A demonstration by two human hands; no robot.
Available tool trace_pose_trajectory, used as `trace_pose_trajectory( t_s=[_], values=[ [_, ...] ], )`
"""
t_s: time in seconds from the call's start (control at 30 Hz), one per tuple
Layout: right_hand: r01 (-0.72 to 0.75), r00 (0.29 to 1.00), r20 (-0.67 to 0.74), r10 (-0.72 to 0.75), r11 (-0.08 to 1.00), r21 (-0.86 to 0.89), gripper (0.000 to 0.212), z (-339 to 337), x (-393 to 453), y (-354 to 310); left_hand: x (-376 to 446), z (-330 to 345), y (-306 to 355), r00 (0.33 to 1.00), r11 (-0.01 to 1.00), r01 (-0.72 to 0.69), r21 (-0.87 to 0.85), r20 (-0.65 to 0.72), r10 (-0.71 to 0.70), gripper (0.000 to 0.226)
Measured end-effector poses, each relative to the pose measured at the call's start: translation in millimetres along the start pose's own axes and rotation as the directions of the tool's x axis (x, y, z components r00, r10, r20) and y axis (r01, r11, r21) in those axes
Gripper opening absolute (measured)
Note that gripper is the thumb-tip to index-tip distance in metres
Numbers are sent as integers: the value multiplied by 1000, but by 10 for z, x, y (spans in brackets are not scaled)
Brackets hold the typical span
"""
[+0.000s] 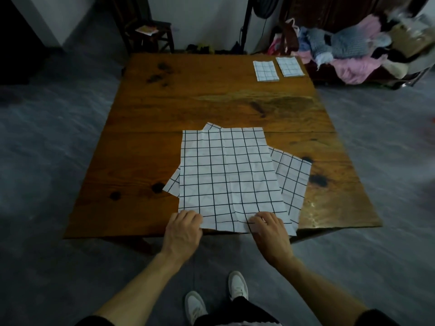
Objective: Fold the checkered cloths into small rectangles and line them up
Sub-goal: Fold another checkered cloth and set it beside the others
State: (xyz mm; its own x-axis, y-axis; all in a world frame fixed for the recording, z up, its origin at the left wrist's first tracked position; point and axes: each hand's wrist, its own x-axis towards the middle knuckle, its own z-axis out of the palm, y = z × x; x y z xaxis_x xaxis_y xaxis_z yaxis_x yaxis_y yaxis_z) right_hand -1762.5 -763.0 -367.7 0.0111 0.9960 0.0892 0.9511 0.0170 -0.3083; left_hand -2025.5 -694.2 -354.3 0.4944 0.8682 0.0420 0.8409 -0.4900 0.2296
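The left hand and the right hand both sit on the near edge of the top cloth, at 6 o'clock on the table. The fingers of each hand are curled down onto the hem and appear to pinch it; the fingertips are hidden under the knuckles, so the exact grip cannot be confirmed. The hands are set apart along the hem, probably so the edge lifts evenly and the fold line stays straight.

The top cloth lies flat and unfolded, overhanging the near table edge slightly. This gives the fingers room to get under the hem.

A second cloth lies beneath it, skewed, with corners showing at 3 and 9 o'clock.

Two folded cloths rest side by side at 1 o'clock, close but apart. They start the row and leave the working area free.
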Motion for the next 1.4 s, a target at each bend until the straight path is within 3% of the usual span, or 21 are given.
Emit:
trace_pose_trajectory(
  t_s=[0.23,0.5,0.83,1.2,1.4],
  values=[
    [-8,998,-66,6,1000,-27,10,-250,190,26,198,-421,-131,992,997,-24,-71,-121,16,16],
    [-24,982,-189,20,1000,-19,9,-602,383,-129,414,-801,-265,971,986,-77,-150,-238,40,12],
    [-103,967,-235,95,994,-21,12,-898,345,-57,572,-921,-263,936,949,-117,-292,-351,7,11],
    [-61,968,-241,74,996,59,10,-1120,1016,231,1104,-1039,-194,946,977,-2,-214,-318,-68,9],
    [-27,984,-172,36,998,50,12,-1240,1544,302,1432,-1187,-226,928,970,134,-203,-318,-194,4]
  ],
)
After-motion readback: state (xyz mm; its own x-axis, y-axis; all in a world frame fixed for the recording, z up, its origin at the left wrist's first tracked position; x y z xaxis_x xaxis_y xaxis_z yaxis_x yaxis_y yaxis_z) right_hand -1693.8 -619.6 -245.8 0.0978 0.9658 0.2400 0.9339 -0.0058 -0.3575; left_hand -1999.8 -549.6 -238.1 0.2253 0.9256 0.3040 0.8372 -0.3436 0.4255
